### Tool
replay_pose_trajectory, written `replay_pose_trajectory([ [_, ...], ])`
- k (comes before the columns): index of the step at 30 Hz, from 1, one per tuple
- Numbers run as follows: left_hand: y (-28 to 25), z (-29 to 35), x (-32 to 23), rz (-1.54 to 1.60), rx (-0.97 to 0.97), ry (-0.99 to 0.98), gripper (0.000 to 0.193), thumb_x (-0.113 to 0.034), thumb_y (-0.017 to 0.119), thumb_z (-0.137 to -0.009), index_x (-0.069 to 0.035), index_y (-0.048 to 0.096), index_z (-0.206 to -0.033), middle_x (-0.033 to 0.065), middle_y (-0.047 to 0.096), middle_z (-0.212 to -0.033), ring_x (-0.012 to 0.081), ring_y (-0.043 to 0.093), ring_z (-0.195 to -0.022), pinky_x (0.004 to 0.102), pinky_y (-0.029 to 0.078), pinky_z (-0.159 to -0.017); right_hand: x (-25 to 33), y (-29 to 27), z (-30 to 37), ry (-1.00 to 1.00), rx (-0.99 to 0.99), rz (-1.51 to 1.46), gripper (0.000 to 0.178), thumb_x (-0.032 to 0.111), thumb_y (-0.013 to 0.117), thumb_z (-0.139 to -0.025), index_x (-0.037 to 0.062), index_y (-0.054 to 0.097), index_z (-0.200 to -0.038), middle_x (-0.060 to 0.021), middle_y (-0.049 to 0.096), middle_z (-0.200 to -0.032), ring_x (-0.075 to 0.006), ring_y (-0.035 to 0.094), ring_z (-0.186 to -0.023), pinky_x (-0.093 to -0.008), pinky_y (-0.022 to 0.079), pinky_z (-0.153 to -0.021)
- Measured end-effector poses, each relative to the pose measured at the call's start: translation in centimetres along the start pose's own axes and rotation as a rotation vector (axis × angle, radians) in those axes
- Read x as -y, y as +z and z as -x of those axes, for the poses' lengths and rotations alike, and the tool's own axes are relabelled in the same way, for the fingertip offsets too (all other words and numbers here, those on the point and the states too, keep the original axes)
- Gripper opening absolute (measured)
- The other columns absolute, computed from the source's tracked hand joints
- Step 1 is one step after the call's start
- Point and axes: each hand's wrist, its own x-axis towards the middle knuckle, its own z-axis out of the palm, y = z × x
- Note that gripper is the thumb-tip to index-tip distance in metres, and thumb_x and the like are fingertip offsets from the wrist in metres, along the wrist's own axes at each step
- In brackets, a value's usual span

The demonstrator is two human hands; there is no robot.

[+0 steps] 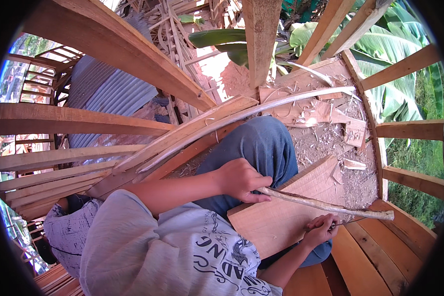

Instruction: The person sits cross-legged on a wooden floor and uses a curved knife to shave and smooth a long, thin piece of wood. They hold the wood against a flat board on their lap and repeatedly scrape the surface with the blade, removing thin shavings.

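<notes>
My left hand [246,180] is closed around the near end of a long, thin, pale wooden stick [315,200], which points right and slightly down. Its far end stands free beyond the board. My right hand [323,229] is closed on a thin tool that looks like a knife [348,222]; its narrow blade lies close to the stick's far end, and I cannot tell whether they touch. Across my lap, beneath both hands, rests a flat wooden board [276,222]. My bent knee [256,143] in blue trousers rises behind the left hand.
Wood shavings and offcuts [348,123] litter the floor past my knee. A long, curved pale strip [261,108] crosses behind it. Wooden beams [261,44] surround me. Planks [365,256] lie at lower right, corrugated sheeting [113,93] at left, banana leaves [389,49] at upper right.
</notes>
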Motion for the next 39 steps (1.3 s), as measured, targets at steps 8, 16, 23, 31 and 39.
replay_pose_trajectory([
  [8, 0.1, 0.4, 0.1, 0.011, -0.046, -0.012, 0.039, -0.042, 0.067, -0.081, -0.011, 0.048, -0.068, -0.0009, 0.047, -0.049, 0.0181, 0.053, -0.043, 0.0294, 0.04, -0.039, 1.7, 1.4, 0.0, -0.026, 0.013, 0.044, 0.018, 0.01, 0.045, -0.095, 0.0058, 0.04, -0.078, -0.0018, 0.036, -0.049, -0.0107, 0.037, -0.036, -0.0243, 0.031, -0.032],
  [16, 0.3, 0.5, 0.0, 0.005, -0.038, -0.025, 0.04, -0.043, 0.068, -0.08, -0.011, 0.047, -0.068, -0.0003, 0.047, -0.05, 0.0184, 0.054, -0.044, 0.0293, 0.04, -0.039, 2.1, 2.0, -0.2, 0.01, 0.067, 0.017, 0.024, 0.016, 0.044, -0.096, 0.0075, 0.04, -0.074, -0.0011, 0.036, -0.051, -0.0095, 0.034, -0.035, -0.023, 0.03, -0.032],
  [23, 0.2, 0.3, -0.2, -0.008, -0.047, -0.021, 0.039, -0.042, 0.068, -0.08, -0.011, 0.047, -0.068, 0.0001, 0.047, -0.05, 0.0188, 0.055, -0.045, 0.0298, 0.04, -0.039, 1.6, 0.3, 0.0, 0.013, 0.169, 0.1, 0.013, 0.012, 0.044, -0.094, 0.0057, 0.042, -0.083, -0.0019, 0.038, -0.054, -0.0098, 0.035, -0.04, -0.0235, 0.029, -0.037],
  [31, 0.4, 0.3, -0.3, -0.017, -0.05, -0.022, 0.039, -0.042, 0.068, -0.079, -0.011, 0.047, -0.067, 0.0002, 0.046, -0.05, 0.019, 0.054, -0.044, 0.0302, 0.04, -0.039, 1.2, -0.1, -0.3, 0.015, 0.061, 0.084, 0.009, 0.004, 0.045, -0.089, 0.005, 0.039, -0.096, -0.0027, 0.04, -0.064, -0.0079, 0.033, -0.043, -0.0231, 0.028, -0.037],
  [39, 0.2, 0.6, -0.3, -0.01, -0.054, -0.026, 0.039, -0.041, 0.069, -0.078, -0.011, 0.047, -0.067, 0.0002, 0.047, -0.05, 0.0192, 0.055, -0.044, 0.0303, 0.04, -0.039, 2.2, -0.5, 0.2, -0.105, -0.061, -0.053, 0.023, -0.003, 0.044, -0.077, 0.0037, 0.038, -0.099, -0.0036, 0.043, -0.069, -0.0069, 0.038, -0.043, -0.019, 0.033, -0.035],
])
